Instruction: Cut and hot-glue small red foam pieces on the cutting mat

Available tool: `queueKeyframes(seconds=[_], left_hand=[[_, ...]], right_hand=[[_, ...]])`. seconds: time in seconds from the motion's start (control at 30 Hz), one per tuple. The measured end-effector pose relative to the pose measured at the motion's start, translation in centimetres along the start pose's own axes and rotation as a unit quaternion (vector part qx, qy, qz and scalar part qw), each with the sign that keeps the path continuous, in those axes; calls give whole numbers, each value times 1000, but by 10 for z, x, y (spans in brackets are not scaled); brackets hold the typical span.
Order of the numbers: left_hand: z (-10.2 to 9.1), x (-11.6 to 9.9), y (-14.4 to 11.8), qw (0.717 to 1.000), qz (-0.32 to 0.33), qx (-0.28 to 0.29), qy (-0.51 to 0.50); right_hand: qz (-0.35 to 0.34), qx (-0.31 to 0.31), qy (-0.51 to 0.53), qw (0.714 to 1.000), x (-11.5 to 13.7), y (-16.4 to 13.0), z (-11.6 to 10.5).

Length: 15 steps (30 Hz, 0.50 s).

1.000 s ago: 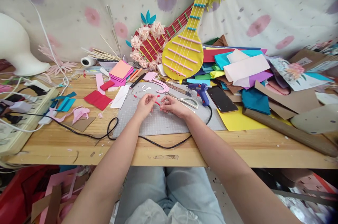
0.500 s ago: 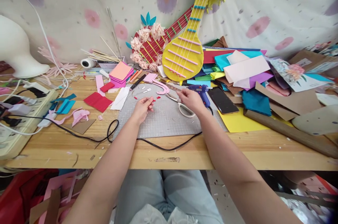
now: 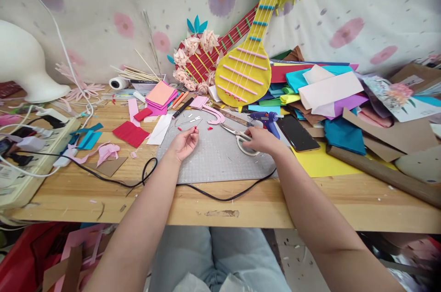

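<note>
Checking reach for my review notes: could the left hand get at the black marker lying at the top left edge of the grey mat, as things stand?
Probably yes. The left hand rests on the grey mat just below the black marker, with only small paper scraps between them and nothing standing in the way.

**Right hand goes for the scissors**

A second ago both hands pinch the little red strip (image 3: 195, 131) together. Now only the left hand (image 3: 185, 143) keeps it, and the right hand (image 3: 262, 140) sits over on the scissors (image 3: 241, 135) handles beside the glue gun (image 3: 268, 120).
</note>
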<state>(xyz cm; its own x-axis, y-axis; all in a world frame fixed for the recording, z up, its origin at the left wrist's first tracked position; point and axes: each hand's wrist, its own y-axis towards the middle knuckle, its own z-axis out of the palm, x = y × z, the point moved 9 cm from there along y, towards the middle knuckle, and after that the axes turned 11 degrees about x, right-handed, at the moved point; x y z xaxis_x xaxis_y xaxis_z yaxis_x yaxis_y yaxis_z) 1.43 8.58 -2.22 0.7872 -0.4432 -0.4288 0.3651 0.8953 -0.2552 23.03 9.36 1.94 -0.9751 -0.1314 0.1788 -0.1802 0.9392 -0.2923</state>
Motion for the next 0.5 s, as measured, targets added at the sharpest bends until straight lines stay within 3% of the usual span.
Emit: queueKeyframes(seconds=[0.2, 0.33, 0.5], left_hand=[[-1, -1, 3, 999, 4, 15, -41], [-1, -5, 3, 998, 22, 21, -62], [-2, -7, 3, 998, 41, 10, -41]], right_hand=[[24, -51, 15, 998, 2, -2, -3], [-1, -90, 127, 988, -5, -7, -16], [15, -133, 228, 964, -17, -10, -22]])
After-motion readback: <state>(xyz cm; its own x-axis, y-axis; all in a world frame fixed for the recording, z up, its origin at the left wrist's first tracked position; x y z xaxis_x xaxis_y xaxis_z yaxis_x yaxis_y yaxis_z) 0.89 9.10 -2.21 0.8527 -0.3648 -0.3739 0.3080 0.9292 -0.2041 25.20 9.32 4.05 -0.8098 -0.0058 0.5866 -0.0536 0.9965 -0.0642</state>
